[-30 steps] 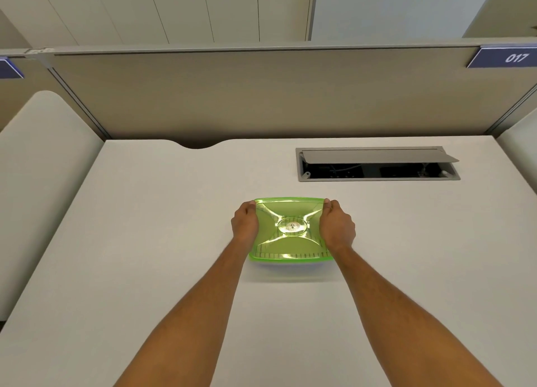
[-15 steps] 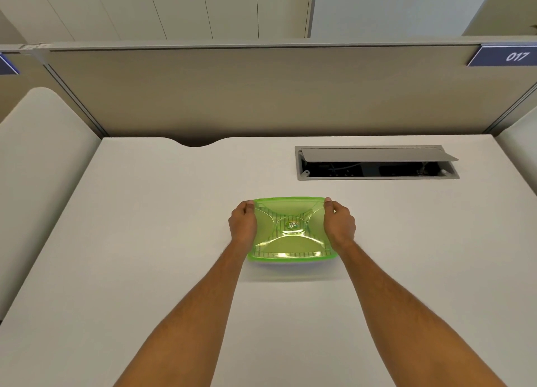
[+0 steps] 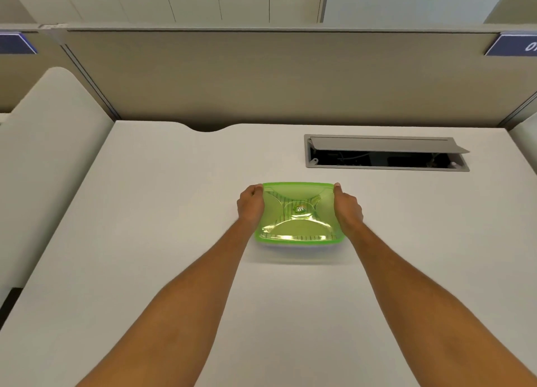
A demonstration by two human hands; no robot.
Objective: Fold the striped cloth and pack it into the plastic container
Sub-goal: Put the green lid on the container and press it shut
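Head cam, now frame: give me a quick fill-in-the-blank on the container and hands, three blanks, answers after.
1. The lid on the plastic container is translucent ____.
2. The left hand and right hand grip the container's two ____ sides.
3. The cloth seen through the lid has a ____ pattern.

Missing words: green; opposite; striped
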